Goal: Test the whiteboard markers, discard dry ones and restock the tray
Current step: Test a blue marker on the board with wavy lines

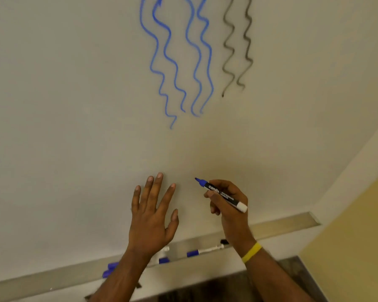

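Observation:
My right hand [227, 199] grips an uncapped blue whiteboard marker [222, 195], its tip pointing up and left, close to the whiteboard [74, 105]. My left hand [151, 216] is spread flat with straight fingers in front of the board, left of the marker tip. Blue wavy lines [179, 62] and fainter dark wavy lines [236, 46] run down the board above. On the metal tray [282, 225] below lie a capped blue marker [204, 251], a dark marker end [224, 241], and more blue markers [109, 269] partly hidden by my left forearm.
A yellow band [251, 252] circles my right wrist. A yellow wall [358, 225] meets the board's frame at the right. A dark surface [205, 288] shows under the tray at the bottom edge.

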The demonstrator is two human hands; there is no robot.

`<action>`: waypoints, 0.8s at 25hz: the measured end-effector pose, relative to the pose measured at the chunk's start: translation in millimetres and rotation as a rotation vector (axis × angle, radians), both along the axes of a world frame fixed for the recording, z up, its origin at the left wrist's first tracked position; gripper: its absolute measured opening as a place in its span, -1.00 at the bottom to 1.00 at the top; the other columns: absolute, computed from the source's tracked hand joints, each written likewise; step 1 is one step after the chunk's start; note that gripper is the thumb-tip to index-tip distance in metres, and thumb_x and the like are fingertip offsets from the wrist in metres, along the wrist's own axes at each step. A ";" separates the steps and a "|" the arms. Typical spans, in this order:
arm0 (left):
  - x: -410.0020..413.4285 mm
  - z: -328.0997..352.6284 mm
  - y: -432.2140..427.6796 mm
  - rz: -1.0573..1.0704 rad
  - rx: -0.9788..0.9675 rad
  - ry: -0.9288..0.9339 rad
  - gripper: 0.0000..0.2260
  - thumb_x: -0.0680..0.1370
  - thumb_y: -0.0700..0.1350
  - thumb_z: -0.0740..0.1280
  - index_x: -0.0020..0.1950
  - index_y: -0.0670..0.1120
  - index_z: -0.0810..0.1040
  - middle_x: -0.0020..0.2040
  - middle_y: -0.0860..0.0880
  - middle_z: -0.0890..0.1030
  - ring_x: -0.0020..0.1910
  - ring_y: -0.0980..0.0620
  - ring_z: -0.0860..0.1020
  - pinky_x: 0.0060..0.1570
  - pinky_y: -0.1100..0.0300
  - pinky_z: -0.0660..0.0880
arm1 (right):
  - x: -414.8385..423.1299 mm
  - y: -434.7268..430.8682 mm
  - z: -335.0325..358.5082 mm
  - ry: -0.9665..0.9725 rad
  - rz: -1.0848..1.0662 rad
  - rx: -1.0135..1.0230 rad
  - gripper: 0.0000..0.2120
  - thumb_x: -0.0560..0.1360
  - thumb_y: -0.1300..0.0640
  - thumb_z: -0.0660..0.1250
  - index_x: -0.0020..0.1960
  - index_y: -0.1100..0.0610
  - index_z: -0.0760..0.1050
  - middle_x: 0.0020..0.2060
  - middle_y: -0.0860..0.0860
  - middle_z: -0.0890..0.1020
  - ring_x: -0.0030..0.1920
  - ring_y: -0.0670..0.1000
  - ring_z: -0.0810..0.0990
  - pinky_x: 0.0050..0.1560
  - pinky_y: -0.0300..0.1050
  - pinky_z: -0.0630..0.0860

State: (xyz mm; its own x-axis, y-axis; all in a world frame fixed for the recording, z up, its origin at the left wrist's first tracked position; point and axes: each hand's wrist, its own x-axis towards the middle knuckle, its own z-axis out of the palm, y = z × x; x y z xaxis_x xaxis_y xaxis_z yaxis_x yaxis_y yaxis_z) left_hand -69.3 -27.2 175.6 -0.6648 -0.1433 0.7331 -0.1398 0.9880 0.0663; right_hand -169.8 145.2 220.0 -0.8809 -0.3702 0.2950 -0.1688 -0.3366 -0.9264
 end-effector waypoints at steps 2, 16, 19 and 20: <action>11.8 -34.7 6.8 -0.027 0.017 -0.145 -0.45 0.54 0.05 0.21 0.52 -0.06 0.29 0.58 -0.15 0.15 0.57 -0.17 0.11 0.48 -0.24 0.11 | -0.2 8.9 -21.4 -0.095 0.011 0.036 -0.87 0.50 0.36 0.36 0.02 0.23 0.60 -0.28 0.17 0.66 -0.45 0.03 0.47 -0.45 -0.19 0.40; 48.1 -173.3 5.3 -0.001 0.403 -0.912 -0.45 0.57 0.03 0.30 0.53 -0.04 0.26 0.55 -0.04 0.25 0.52 -0.03 0.23 0.50 0.02 0.20 | 15.9 46.8 -131.9 -0.717 -0.033 0.135 -0.87 0.55 0.32 0.29 -0.05 0.23 0.62 -0.36 0.13 0.64 -0.45 0.00 0.47 -0.47 -0.23 0.35; 42.8 -182.9 6.9 0.014 0.433 -0.985 -0.47 0.60 0.00 0.26 0.55 -0.05 0.23 0.57 -0.04 0.21 0.54 -0.03 0.20 0.51 0.03 0.19 | 24.1 52.3 -141.7 -0.783 -0.033 0.167 -0.87 0.56 0.29 0.29 -0.06 0.22 0.62 -0.35 0.13 0.63 -0.42 0.00 0.47 -0.45 -0.22 0.35; 40.9 -185.6 6.7 0.017 0.440 -1.010 -0.48 0.61 -0.01 0.25 0.55 -0.06 0.23 0.57 -0.05 0.21 0.54 -0.03 0.19 0.51 0.03 0.18 | 25.7 54.1 -143.5 -0.792 -0.036 0.179 -0.86 0.57 0.28 0.29 -0.06 0.21 0.63 -0.34 0.14 0.63 -0.42 -0.01 0.48 -0.44 -0.22 0.36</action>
